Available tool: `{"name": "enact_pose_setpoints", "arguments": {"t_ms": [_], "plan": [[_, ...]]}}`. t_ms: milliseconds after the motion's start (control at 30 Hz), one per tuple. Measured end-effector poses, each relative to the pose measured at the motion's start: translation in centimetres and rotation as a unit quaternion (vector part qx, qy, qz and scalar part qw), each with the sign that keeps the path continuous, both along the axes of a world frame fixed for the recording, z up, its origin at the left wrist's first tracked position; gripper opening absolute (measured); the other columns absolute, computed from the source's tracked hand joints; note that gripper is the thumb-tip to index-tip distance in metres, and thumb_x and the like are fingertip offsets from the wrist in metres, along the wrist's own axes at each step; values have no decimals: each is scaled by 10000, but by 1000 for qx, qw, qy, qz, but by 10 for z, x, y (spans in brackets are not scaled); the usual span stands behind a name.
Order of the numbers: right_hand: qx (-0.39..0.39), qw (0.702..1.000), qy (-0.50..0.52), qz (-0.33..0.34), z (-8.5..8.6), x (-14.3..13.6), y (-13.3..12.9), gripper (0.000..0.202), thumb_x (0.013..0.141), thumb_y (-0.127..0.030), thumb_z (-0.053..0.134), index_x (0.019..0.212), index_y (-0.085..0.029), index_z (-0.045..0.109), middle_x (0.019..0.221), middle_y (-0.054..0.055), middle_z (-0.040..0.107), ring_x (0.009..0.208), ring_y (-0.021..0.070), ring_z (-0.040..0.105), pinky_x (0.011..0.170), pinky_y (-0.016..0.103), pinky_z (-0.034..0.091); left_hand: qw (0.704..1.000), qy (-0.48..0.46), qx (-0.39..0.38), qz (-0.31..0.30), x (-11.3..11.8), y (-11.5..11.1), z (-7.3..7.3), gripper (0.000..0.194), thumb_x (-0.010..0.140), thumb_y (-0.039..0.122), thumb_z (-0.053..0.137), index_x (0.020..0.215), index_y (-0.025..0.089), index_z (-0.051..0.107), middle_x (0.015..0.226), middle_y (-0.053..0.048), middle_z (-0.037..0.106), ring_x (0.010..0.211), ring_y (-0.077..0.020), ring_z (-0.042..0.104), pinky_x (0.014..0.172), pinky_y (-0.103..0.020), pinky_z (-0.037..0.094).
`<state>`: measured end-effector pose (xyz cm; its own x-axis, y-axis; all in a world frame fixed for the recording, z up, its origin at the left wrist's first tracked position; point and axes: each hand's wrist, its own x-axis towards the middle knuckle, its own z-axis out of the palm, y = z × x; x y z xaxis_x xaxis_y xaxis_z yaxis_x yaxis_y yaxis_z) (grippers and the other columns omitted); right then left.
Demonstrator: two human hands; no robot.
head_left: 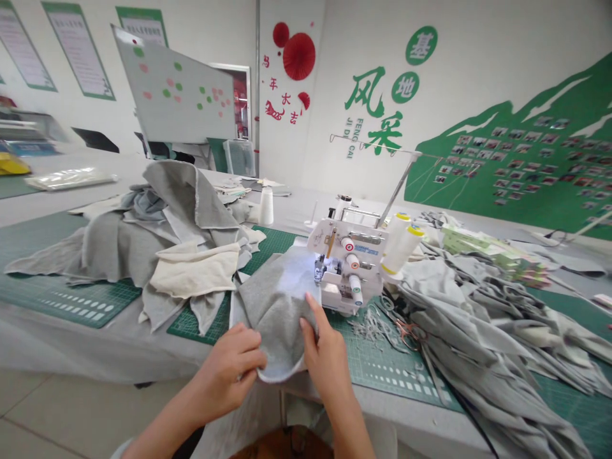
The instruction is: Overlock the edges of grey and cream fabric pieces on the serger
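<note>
A grey fabric piece (280, 319) lies in front of a white overlock sewing machine (351, 261), its far part lit by the machine's lamp beside the needle area. My left hand (234, 366) pinches the fabric's near left edge between curled fingers. On the fabric's right side rests my right hand (325, 347), index finger stretched toward the machine and thumb apart from it, touching the cloth near its right edge. The fabric's near edge hangs in a curve between both hands, over the table's front edge.
Grey and cream fabric pieces (115, 242) are heaped at left. More grey fabric (459, 319) is piled at right, beside scissors (410, 331) and thread scraps (375, 325). Yellow-topped thread cones (401, 245) stand right of the machine; a white cone (266, 205) stands behind the cloth.
</note>
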<state>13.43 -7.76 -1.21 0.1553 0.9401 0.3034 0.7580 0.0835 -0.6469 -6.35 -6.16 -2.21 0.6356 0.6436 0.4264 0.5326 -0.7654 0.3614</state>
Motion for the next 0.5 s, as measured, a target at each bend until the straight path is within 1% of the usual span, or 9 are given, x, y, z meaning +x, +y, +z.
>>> {"name": "enact_pose_setpoints", "arguments": {"t_ms": [33, 100, 200, 267, 300, 333, 367, 433, 500], "plan": [[3, 1000, 9, 2, 0, 1, -1, 461, 963, -296, 379, 1404, -206, 477, 700, 26, 703, 517, 154, 574, 528, 217, 381, 999, 32, 12, -12, -3, -4, 2, 234, 767, 28, 429, 673, 191, 569, 688, -23, 522, 701, -173, 496, 691, -301, 380], [9, 1000, 26, 6, 0, 2, -4, 463, 951, -279, 395, 1399, -200, 481, 716, 19, 706, 516, 147, 568, 521, 213, 380, 994, 100, -13, -31, -11, -12, 4, 239, 725, 2, 455, 680, 197, 587, 727, -25, 550, 720, -177, 517, 718, -310, 389], [15, 998, 54, 13, 0, 1, -5, 464, 935, -255, 410, 1387, -187, 491, 803, 30, 730, 546, 145, 592, 538, 213, 407, 979, 156, -123, -41, -22, -20, 15, 259, 707, 18, 544, 821, 226, 646, 793, -4, 617, 755, -170, 571, 751, -288, 422], [23, 996, 79, 25, -1, -1, -4, 454, 931, -240, 413, 1372, -189, 505, 967, 56, 739, 631, 149, 639, 602, 220, 454, 974, 136, -174, -58, -22, -17, 30, 149, 784, 106, 588, 843, 226, 654, 778, 10, 636, 752, -156, 588, 720, -252, 440], [28, 995, 93, 31, -1, -3, -4, 450, 929, -235, 413, 1367, -186, 509, 1057, 71, 725, 689, 153, 660, 643, 226, 475, 976, 104, -179, -70, -17, -11, 39, 105, 841, 159, 568, 804, 218, 648, 791, 6, 643, 774, -148, 595, 722, -237, 449], [33, 993, 106, 37, -2, -5, -3, 448, 929, -233, 413, 1363, -181, 512, 1124, 83, 706, 743, 159, 674, 682, 234, 491, 981, 56, -169, -77, -11, -3, 47, 160, 892, 197, 521, 789, 208, 644, 829, -4, 653, 809, -142, 603, 752, -230, 460], [35, 992, 118, 41, -2, -7, -2, 446, 931, -232, 411, 1362, -175, 512, 1157, 92, 694, 784, 165, 684, 714, 242, 502, 988, -9, -143, -64, -1, 7, 54, 197, 925, 220, 477, 827, 201, 648, 889, -21, 666, 859, -143, 612, 812, -239, 469], [37, 989, 137, 44, -3, -11, 0, 443, 933, -229, 405, 1357, -163, 514, 1165, 102, 692, 857, 180, 695, 758, 255, 515, 990, -114, -78, -7, 23, 34, 62, 225, 942, 242, 440, 967, 191, 658, 1020, -55, 683, 992, -169, 617, 911, -284, 474], [42, 987, 148, 46, -4, -14, 1, 437, 933, -217, 402, 1352, -161, 517, 1201, 103, 675, 983, 193, 682, 828, 268, 511, 993, -112, -31, 18, 49, 64, 62, 290, 942, 243, 414, 1126, 174, 627, 1185, -88, 656, 1132, -200, 586, 1005, -352, 448]]}}
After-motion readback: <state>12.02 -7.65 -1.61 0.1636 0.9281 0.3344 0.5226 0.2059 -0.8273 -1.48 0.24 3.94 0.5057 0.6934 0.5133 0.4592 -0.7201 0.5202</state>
